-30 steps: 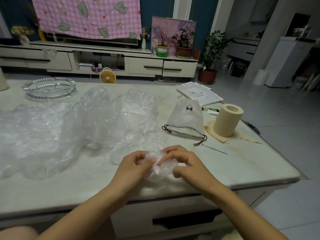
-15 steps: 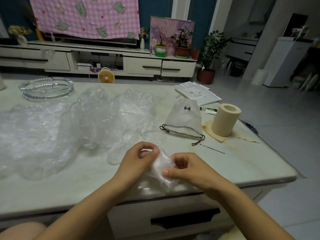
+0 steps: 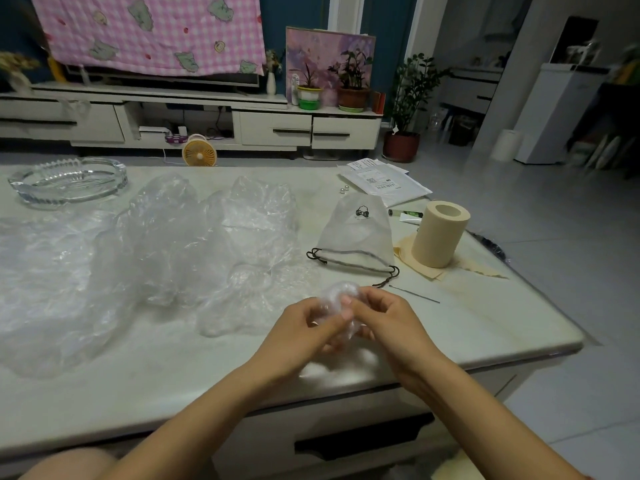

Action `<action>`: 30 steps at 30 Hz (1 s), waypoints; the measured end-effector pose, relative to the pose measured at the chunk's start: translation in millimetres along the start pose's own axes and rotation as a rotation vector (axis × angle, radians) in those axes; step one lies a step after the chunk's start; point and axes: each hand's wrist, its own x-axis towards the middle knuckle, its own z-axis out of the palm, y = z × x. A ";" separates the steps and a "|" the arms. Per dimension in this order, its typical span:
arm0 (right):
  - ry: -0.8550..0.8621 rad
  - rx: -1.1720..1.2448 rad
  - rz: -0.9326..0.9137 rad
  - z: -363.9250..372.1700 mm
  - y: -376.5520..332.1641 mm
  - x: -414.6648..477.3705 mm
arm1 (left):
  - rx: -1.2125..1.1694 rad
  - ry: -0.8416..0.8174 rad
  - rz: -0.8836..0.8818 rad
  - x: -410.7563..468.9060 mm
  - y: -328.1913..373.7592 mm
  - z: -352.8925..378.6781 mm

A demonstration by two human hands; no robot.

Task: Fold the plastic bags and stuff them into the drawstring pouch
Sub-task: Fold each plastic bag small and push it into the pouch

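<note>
Both hands meet above the table's front edge around a small folded clear plastic bag (image 3: 335,295). My left hand (image 3: 304,336) grips it from the left and my right hand (image 3: 388,323) pinches it from the right, fingers curled. Part of the bag is hidden between the fingers. The white drawstring pouch (image 3: 356,237) lies flat behind the hands, a little to the right, its dark cord toward me. Several crumpled clear plastic bags (image 3: 166,247) spread over the table's left and middle.
A glass ashtray (image 3: 67,181) sits at the far left of the pale table (image 3: 485,320). A beige tape roll (image 3: 440,233) stands on paper right of the pouch, with a thin needle (image 3: 414,294), a small tube (image 3: 408,216) and papers (image 3: 381,181) nearby. A drawer is below the front edge.
The hands have lifted slightly and closed together, squeezing the folded bag into a tighter bundle. The camera has tilted a little; nothing else on the table has moved.
</note>
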 end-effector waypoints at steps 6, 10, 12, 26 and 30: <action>-0.002 0.082 0.049 -6.9 -7.4 3.2 | 0.170 0.056 0.033 18.7 1.3 0.1; 0.127 -0.026 0.027 -17.3 -5.1 12.2 | 0.222 0.036 0.009 30.3 0.5 6.8; 0.088 -0.058 0.012 -22.7 -6.0 16.7 | 0.262 -0.016 -0.009 35.6 0.5 7.4; 0.447 -0.505 -0.150 -48.5 20.9 71.3 | 1.568 0.148 0.745 146.2 -22.6 -10.9; 0.594 -0.780 -0.439 -44.3 14.4 79.3 | 1.339 0.111 0.786 138.7 -13.1 -1.1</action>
